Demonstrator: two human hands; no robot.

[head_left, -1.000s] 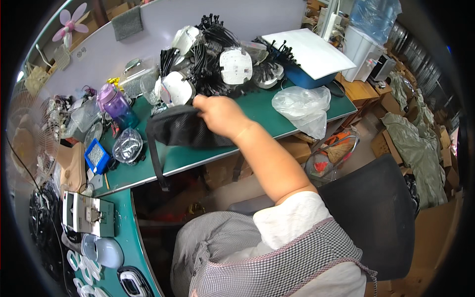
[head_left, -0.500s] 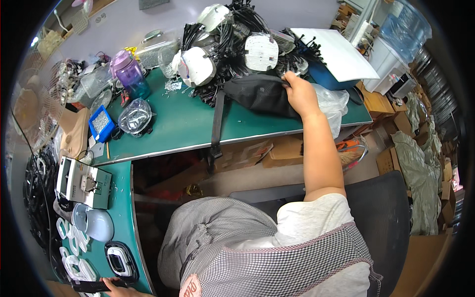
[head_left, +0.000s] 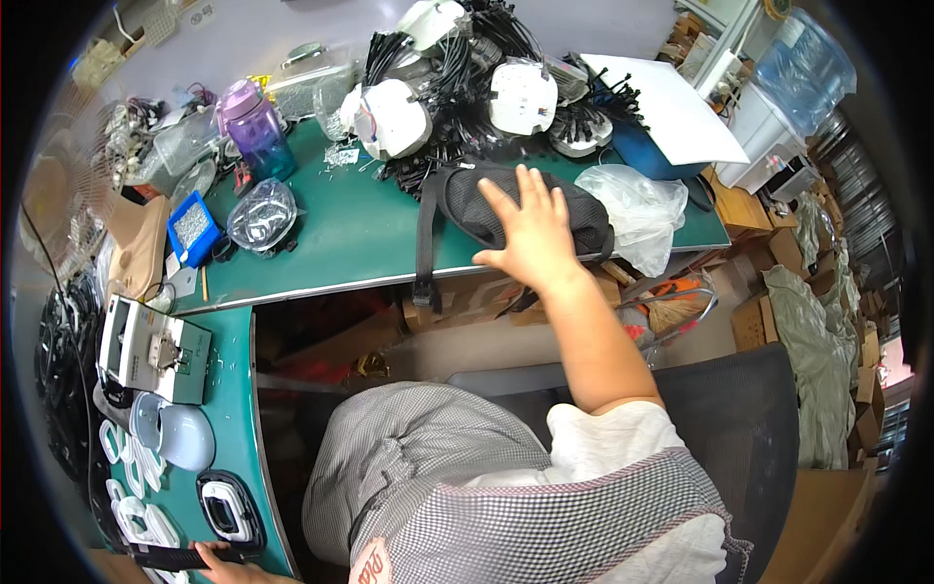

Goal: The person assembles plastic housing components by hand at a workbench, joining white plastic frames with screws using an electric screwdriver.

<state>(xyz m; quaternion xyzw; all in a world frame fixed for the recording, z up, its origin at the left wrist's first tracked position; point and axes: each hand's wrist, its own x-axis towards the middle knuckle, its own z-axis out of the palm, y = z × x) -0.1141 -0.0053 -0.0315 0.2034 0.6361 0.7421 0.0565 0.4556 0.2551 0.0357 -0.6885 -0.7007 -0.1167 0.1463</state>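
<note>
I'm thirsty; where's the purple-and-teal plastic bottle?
In the head view, the bottle stands upper left on the green tabletop, behind the round clear-plastic bundle.

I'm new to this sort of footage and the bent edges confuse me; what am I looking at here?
No machine here: these are a person's bare hands, seen by a wide fisheye camera worn on the head and looking down. That lens bends straight edges.

The right hand is spread over a black bag; it isn't gripping it. The left hand, at the lower edge, holds a dark bar-shaped thing.

The green table also bears a purple-and-blue bottle, a blue tray and a clear plastic bag.
</note>
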